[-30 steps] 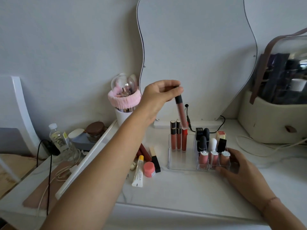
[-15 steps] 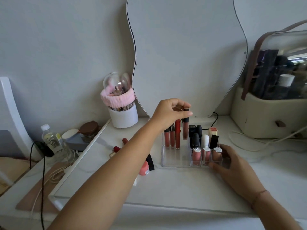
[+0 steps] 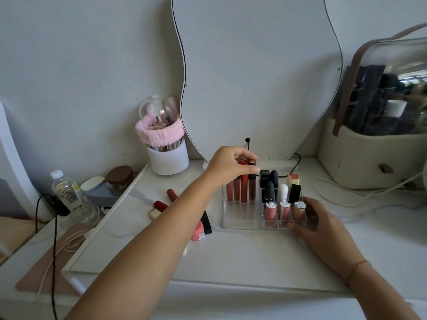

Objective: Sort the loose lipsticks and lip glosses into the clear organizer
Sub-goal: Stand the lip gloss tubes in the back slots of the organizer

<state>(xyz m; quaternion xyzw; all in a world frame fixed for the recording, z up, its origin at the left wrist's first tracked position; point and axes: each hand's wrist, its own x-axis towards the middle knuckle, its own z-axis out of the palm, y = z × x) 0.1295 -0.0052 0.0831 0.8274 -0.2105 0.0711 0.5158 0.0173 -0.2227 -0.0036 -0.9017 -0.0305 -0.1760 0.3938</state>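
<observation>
On the worktop (image 3: 231,257), the left hand (image 3: 227,166) pinches a gloss (image 3: 252,190) by its cap to seat it upright in the organizer (image 3: 240,224). The right hand (image 3: 323,229) curls its fingers (image 3: 312,205) round the corner, bracing it.

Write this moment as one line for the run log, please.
left hand: pinches lip gloss cap, tube upright in clear organizer | right hand: holds organizer | loose lipsticks: lie on table
</observation>
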